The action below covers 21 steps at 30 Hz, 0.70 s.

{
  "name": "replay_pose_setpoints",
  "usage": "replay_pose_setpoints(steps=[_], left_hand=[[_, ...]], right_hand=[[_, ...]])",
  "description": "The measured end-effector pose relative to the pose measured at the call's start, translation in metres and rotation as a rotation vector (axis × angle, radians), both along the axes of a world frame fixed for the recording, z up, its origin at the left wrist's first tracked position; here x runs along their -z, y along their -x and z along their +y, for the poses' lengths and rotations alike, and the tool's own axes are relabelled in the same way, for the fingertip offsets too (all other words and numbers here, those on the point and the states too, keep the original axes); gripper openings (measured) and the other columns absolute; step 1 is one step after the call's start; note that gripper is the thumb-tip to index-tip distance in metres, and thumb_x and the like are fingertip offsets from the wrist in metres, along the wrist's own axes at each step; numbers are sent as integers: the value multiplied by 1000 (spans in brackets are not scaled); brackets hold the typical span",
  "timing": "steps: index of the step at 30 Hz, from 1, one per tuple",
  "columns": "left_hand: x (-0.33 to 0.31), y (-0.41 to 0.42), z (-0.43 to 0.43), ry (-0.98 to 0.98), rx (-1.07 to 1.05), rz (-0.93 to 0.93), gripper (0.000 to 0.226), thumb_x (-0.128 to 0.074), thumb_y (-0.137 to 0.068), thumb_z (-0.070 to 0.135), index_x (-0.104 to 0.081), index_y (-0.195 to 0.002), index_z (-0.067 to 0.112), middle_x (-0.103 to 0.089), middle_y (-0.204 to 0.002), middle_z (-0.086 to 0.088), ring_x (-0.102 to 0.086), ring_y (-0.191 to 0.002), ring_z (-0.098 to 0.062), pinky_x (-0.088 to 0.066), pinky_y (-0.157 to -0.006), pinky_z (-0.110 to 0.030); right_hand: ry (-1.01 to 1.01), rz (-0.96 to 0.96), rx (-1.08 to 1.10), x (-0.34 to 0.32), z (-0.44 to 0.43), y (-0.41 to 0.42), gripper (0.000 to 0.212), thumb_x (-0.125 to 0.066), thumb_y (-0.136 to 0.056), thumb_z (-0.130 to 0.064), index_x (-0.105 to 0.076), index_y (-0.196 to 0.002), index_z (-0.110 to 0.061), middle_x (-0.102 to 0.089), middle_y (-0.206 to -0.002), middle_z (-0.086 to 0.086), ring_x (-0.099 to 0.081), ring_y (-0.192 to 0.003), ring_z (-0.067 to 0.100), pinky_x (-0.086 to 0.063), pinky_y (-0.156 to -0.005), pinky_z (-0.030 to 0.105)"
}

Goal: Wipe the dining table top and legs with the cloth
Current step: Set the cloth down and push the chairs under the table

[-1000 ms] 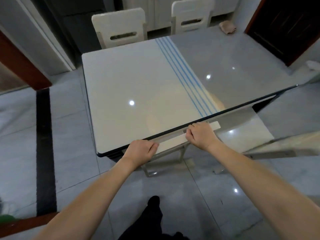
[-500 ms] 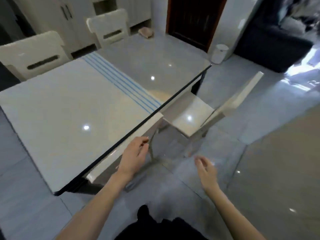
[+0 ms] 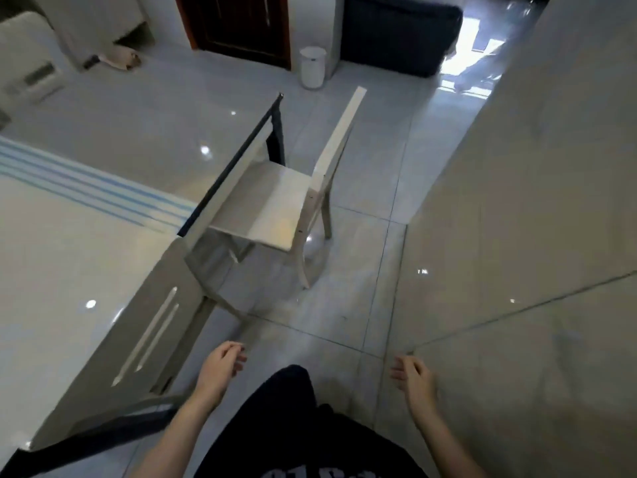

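Cloth (image 3: 120, 60) sat bunched on the far corner of the worktop (image 3: 131, 139), untouched and well apart from both hands. The worktop was glossy, with blue stripes across the middle. Only one dark leg (image 3: 276, 139) showed, at the corner ahead.

Change: a second ago both hands gripped the top rail of the near chair (image 3: 155, 332) at the worktop edge. Now both were off it, and the view had swung right, along the side of the worktop.
- Left hand (image 3: 220, 370): low, just beside the near chair's back, fingers loosely curled, holding nothing.
- Right hand (image 3: 412, 377): same, slack and empty, near the wall (image 3: 517, 201).

Second chair (image 3: 275, 201) stood ahead with its seat partly under the worktop edge. Bin (image 3: 312, 67) was by the door beyond.

Read: the near chair looked dealt with, and wiping hadn't started. The cloth still needed fetching from the far corner, likely by walking past the second chair, which may need shifting to reach the legs.
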<state>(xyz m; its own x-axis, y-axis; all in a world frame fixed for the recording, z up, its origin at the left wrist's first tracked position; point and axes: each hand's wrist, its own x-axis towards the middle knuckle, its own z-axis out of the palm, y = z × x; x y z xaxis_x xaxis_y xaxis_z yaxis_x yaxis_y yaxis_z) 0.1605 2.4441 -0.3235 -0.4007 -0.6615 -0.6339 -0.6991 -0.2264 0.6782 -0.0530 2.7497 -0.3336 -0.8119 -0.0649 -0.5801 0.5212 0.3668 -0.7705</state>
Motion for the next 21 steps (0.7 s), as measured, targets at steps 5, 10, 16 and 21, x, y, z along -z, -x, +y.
replay_pose_setpoints(steps=[5, 10, 16, 21], left_hand=[[-3, 32, -17, -9, 16, -34, 25, -44, -96, 12, -65, -82, 13, -68, -78, -12, -60, -70, -26, -43, -59, -31], [6, 86, -41, -62, -43, -11, 25, -44, -96, 12, -65, -83, 12, -67, -81, -13, -59, -75, -28, -43, -65, -33], [3, 190, -94, -75, -57, 58, 23, -45, -95, 9, -66, -85, 3, -65, -71, -8, -55, -67, -24, -41, -59, -30], [-16, 266, -141, -32, 25, 110, 25, -44, -95, 11, -66, -83, 11, -66, -76, -9, -57, -69, -26, -42, -62, -31]], right_hand=[[28, 22, -39, -4, -28, 59, 25, -46, -98, -4, -64, -81, -9, -64, -70, 10, -59, -58, 20, -47, -53, 23], [39, 32, -91, 2, -64, 126, 28, -45, -99, -5, -65, -81, -12, -65, -74, 11, -60, -64, 24, -45, -60, 27], [-6, 31, -80, -2, -99, 204, 24, -43, -99, -2, -63, -85, -5, -63, -75, 16, -58, -63, 24, -43, -56, 28], [-32, 66, -76, -10, -124, 269, 26, -44, -98, -3, -64, -82, -5, -64, -81, 22, -60, -68, 29, -46, -59, 29]])
